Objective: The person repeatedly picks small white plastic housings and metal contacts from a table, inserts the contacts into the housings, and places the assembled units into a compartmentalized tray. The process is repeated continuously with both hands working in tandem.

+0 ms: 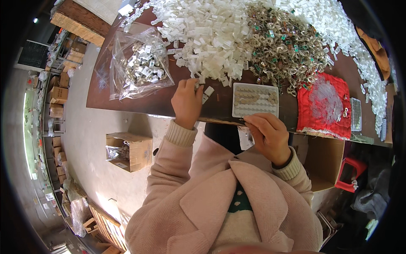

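White plastic at the fingertips could go astray first: loose bits crowd the left hand (187,101), so a careless drag might sweep up more than one. Its fingers are curled to a narrow gap, touching a small white piece (201,81) at the front edge of the pile; whether they grip it or only rest against it, I cannot tell. A flat piece (209,91) lies just beside them.

At the near edge of the tabletop (99,91), the right hand (268,133) has thumb and forefinger brought close together, tips just below the tray (234,101). Anything held there is too small to make out. A knock from these fingers could tip the tray and scatter its discs (247,94), which sit in rows with some places bare; a tiny part let slip here might drop to the floor.

Farther out, the white pile (207,31) spreads across the back, meeting a heap of metal clips (283,48); where they touch, a shove could mix them. Left of the pile is a clear bag (127,86) of small pieces; right of the tray, a red cloth (304,114). Below stands a carton (141,153) on the floor.
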`<state>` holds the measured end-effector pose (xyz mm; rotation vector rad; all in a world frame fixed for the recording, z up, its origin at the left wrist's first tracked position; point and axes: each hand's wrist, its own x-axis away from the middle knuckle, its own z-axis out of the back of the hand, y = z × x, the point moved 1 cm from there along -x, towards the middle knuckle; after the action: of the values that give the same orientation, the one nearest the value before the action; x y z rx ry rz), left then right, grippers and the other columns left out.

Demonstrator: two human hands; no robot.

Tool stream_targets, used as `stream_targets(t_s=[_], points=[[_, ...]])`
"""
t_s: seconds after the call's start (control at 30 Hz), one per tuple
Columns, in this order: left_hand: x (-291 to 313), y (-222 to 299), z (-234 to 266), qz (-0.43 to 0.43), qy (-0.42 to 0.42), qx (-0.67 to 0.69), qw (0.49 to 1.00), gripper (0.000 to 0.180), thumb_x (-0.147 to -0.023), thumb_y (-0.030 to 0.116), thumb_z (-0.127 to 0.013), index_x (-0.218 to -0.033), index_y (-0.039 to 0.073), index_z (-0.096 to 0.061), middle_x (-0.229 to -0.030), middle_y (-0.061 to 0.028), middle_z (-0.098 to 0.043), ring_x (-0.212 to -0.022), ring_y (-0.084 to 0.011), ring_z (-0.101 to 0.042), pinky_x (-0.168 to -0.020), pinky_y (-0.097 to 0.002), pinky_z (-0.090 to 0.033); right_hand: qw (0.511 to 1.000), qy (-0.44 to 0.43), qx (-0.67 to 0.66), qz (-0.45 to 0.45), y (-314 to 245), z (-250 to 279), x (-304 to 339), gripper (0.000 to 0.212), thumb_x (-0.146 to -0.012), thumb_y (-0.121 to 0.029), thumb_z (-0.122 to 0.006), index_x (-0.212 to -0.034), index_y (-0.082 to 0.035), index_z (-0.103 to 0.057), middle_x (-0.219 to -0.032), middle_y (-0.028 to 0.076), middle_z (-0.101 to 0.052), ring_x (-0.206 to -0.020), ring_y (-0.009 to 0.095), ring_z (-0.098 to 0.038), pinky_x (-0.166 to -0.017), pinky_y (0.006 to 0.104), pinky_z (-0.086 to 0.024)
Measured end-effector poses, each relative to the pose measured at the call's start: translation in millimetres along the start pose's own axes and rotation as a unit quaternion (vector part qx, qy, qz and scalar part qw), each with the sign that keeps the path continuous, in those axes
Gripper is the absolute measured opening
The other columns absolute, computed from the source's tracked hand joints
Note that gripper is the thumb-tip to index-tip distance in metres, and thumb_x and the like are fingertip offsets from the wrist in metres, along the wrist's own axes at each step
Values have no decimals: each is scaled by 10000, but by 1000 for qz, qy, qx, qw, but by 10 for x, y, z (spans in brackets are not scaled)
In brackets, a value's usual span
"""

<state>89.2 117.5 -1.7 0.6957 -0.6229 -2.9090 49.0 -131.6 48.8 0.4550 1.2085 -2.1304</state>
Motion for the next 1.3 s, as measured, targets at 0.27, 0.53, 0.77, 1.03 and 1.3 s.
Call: stream_targets(t_s=[0.27, 0.53, 0.77, 1.03, 1.3], points=[[140, -111, 93, 13, 56, 102, 993, 117, -820, 48, -719, -918, 33, -658, -834, -90, -644, -681, -216, -625, -632, -323, -509, 1000, 1, -20, -10, 9, -29, -13, 273, -784, 43, -726, -1043, -30, -684, -897, 118, -661, -762, 297, -651, -656, 357, -529], [539, 711, 239, 183, -109, 580, 786, 355, -858, -106, -661, -1194, -12, -595, -990, -64, -654, -844, -122, -646, -736, -244, -554, 891, 51, -402, -203, -94, -78, -67, 191, -898, 82, -623, -1073, 19, -666, -978, 97, -650, -801, 157, -661, -673, 252, -527], [548, 788, 122, 144, -215, 743, 617, 327, -897, -112, -610, -1199, 4, -569, -1086, -122, -663, -946, -187, -672, -784, -317, -582, 886, 85, -413, -193, -76, -15, -59, 168, -908, 71, -624, -1064, 27, -666, -975, 83, -643, -808, 138, -661, -689, 248, -546], [620, 860, 162, 157, -115, 764, 615, 236, -898, -120, -610, -1095, 5, -572, -1101, -172, -674, -971, -232, -680, -838, -371, -599, 984, 86, -128, -89, -152, 16, -111, 207, -814, 88, -700, -1005, 9, -686, -945, 123, -679, -788, 192, -694, -674, 277, -565], [651, 807, 157, 76, -86, 763, 637, 292, -847, -188, -628, -1077, -12, -587, -1113, -192, -670, -971, -242, -683, -848, -371, -601, 969, 33, -201, -142, -122, 45, -97, 190, -821, 79, -701, -995, 4, -703, -917, 119, -678, -779, 182, -693, -661, 256, -545]])
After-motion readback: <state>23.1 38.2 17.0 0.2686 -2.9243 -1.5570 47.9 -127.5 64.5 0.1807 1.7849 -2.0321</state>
